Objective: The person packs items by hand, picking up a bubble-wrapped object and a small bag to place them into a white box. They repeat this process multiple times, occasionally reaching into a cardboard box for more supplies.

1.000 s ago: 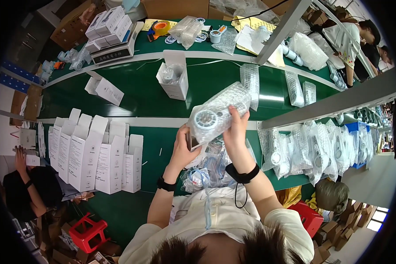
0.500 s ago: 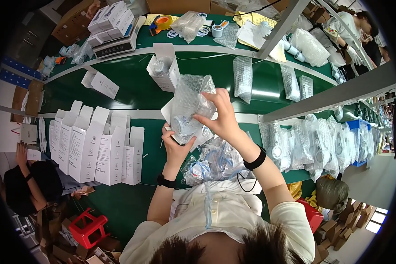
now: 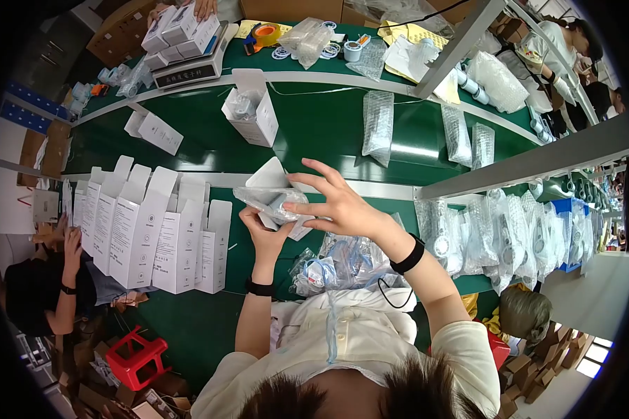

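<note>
My left hand [image 3: 262,236] is closed around a small white carton [image 3: 270,172] held above the near bench edge, its flap standing up. A clear bubble-wrap pouch [image 3: 258,198] with a pale item inside sits at the carton's opening; how deep it goes is hidden. My right hand [image 3: 342,204] is open, fingers spread, with fingertips against the pouch and the carton's side. Between my forearms lies a pile of clear bags with light-blue cords [image 3: 349,258].
Several upright white cartons [image 3: 136,230] stand at left; bubble-wrapped items [image 3: 468,234] line the right. On the green belt [image 3: 314,143] are an open carton [image 3: 250,115], a tipped carton [image 3: 157,131] and wrapped pouches [image 3: 378,129]. A metal post [image 3: 461,49] rises at right. Co-workers sit nearby.
The bubble-wrap pouch has gone down toward the carton, and my right fingers have spread from their grip. Belt items have shifted left. Another person's hands now touch the boxes on the scale.
</note>
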Available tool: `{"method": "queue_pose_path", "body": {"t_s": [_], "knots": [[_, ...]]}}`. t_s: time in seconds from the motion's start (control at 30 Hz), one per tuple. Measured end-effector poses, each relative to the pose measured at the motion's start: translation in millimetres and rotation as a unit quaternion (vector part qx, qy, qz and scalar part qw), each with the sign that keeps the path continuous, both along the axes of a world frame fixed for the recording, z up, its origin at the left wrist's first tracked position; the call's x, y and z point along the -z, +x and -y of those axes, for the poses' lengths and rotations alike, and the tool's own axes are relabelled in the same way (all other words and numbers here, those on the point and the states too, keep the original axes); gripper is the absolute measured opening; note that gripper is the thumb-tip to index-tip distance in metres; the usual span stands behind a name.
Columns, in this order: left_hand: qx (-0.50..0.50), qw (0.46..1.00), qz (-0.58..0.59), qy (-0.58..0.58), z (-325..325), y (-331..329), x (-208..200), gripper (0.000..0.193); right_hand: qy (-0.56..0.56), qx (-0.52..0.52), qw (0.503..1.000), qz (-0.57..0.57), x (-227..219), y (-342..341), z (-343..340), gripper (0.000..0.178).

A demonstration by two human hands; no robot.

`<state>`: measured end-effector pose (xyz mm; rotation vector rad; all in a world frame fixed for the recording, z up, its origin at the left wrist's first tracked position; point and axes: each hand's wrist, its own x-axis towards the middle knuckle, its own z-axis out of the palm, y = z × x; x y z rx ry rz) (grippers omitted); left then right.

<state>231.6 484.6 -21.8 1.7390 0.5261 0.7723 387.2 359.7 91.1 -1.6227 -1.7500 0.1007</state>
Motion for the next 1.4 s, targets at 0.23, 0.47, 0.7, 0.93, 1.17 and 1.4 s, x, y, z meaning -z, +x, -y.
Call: {"method": "queue_pose_path", "body": {"t_s": [0.23, 0.47, 0.7, 0.93, 1.17, 1.4], "knots": [[0.047, 0.996, 0.017, 0.068, -9, -7, 2, 0.079, -0.002, 0.178, 0.901, -0.397, 75, 10, 11, 0.048], [-0.003, 0.993, 0.025, 0.116, -3, -6, -18, 0.084, -0.366, 0.310, 0.866, -0.139, 189, 11, 48, 0.046], [0.096, 0.966, 0.014, 0.238, -3, -18, -36, 0.062, -0.358, 0.216, 0.907, -0.042, 161, -2, 49, 0.039], [0.090, 0.983, 0.011, 0.159, 7, -29, -43, 0.042, -0.246, 0.098, 0.962, 0.059, 153, -5, 55, 0.036], [0.073, 0.991, 0.054, 0.094, 9, -28, -41, 0.028, -0.054, 0.111, 0.950, -0.288, 53, 2, 31, 0.032], [0.074, 0.963, 0.000, 0.259, 11, -24, -48, 0.038, -0.182, 0.004, 0.980, 0.081, 23, -3, 4, 0.033]]}}
